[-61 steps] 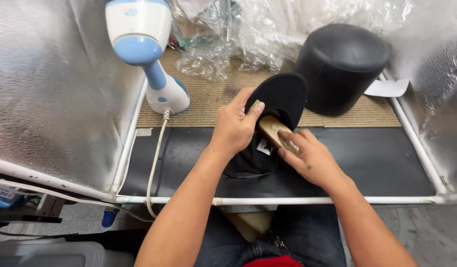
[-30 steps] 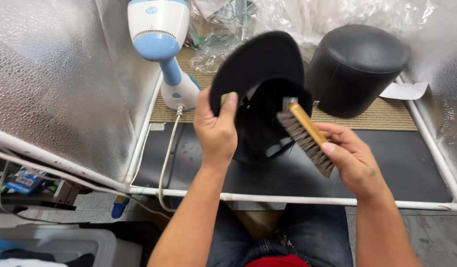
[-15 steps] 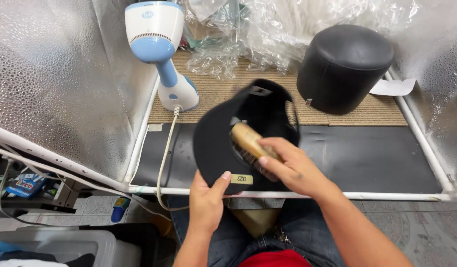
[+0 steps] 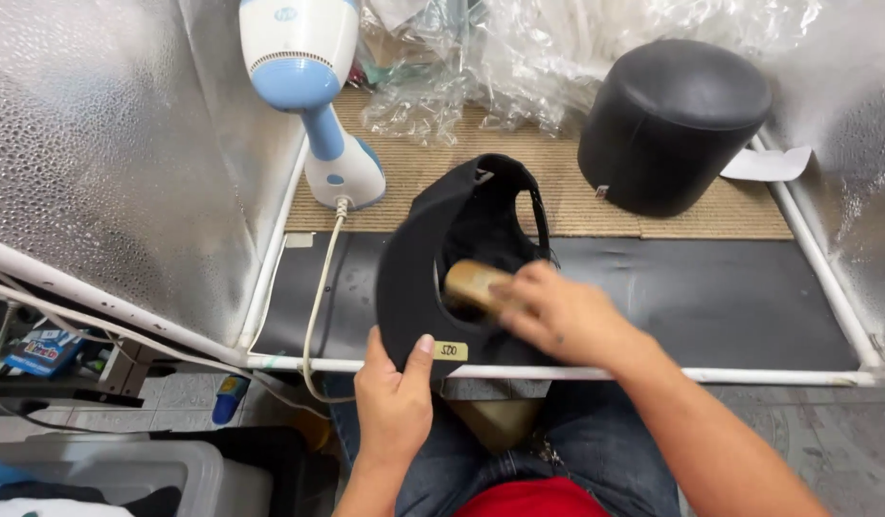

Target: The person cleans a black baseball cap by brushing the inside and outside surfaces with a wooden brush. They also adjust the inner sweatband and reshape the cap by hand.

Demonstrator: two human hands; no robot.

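You sit facing a small booth lined with silver reflective sheeting, and a black cap [image 4: 433, 268] is the landmark at its near edge, held tilted on its side above a black mat [image 4: 710, 297]. Your left hand [image 4: 394, 402] is just below the cap, closed on the edge of its brim, thumb pressed on the brim beside a small pale sticker [image 4: 449, 350]. Your right hand [image 4: 562, 311] is to the right of the cap, fingers wrapped around the wooden handle of a brush [image 4: 473, 284] that reaches into the cap's open inside; the bristles are hidden, and the hand is blurred. To the upper right of the cap a black rounded cylinder form [image 4: 674, 120] stands on a tan woven mat [image 4: 557, 191]. To the upper left of the cap a white and blue handheld steamer [image 4: 313, 86] stands upright on its base, its pale cord [image 4: 318, 297] running down past the cap's left side and over a white frame tube [image 4: 729, 373]. Beyond the cap lies crumpled clear plastic wrap [image 4: 519, 57]. Below the cap are your blue jeans
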